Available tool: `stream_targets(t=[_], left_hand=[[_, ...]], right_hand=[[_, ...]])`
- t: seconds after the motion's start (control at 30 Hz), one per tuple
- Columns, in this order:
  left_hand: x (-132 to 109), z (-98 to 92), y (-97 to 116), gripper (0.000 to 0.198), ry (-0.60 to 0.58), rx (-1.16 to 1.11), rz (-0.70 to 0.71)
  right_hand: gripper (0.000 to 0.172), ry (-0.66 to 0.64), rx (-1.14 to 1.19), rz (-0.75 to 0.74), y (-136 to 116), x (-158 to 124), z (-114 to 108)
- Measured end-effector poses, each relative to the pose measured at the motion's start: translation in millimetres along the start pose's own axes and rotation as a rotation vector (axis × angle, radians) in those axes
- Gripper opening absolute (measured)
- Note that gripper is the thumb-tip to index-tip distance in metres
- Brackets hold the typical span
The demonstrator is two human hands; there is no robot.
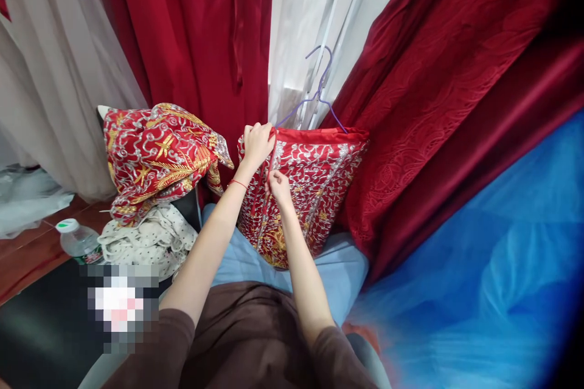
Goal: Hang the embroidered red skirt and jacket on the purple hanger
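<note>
A red embroidered skirt-like garment with silver and gold patterns hangs from a purple wire hanger, just above my lap. My left hand is closed on the left end of its plain red top edge. Lower and slightly to the right, my right hand pinches a thin red strap that runs down from that corner. The fingertips of both hands are partly hidden. Left of the garment lies a second red and gold embroidered piece, bunched up and held by neither hand.
Under that piece sits white dotted cloth on a black seat, beside a clear plastic bottle. Dark red gowns hang behind and to the right. Blue fabric spreads at lower right. One patch is blurred out.
</note>
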State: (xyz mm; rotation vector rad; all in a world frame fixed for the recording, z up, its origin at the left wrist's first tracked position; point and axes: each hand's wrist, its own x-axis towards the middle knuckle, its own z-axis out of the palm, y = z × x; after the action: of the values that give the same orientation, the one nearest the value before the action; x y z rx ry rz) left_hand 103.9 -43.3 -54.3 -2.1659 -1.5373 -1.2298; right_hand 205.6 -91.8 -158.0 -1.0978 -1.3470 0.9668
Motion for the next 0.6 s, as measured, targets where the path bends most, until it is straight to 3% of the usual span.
stream_targets(t=[0.17,0.3,0.4,0.53,0.57,0.6], left_hand=[[1.3,-0.7,-2.2,0.02,-0.023,0.002,0.014],[3.3,-4.3,-5.7,0.021,-0.043,0.047,0.051],[4.4,-7.9,-6.3,0.019,-0.057,0.084,0.069],[5.2,-12.9,-7.2,0.019,-0.095,0.12,0.082],[5.5,-13.8,-7.9,0.021,-0.109,0.129,0.089],[5.8,-14.4,-8.7,0.023,-0.122,0.136,0.098]], right_hand=[[0.032,0.0,-0.123,0.141,45.1,-24.1,6.2],[0.028,-0.023,-0.233,0.16,51.2,-32.1,6.7],[0.024,-0.118,-0.372,0.165,29.8,-26.4,-19.6],[0.023,-0.252,-0.562,0.119,-31.6,-5.9,-79.6],[0.015,-0.268,-0.612,0.047,-50.8,0.5,-93.7],[0.006,-0.252,-0.784,-0.156,-70.1,7.2,-106.5]])
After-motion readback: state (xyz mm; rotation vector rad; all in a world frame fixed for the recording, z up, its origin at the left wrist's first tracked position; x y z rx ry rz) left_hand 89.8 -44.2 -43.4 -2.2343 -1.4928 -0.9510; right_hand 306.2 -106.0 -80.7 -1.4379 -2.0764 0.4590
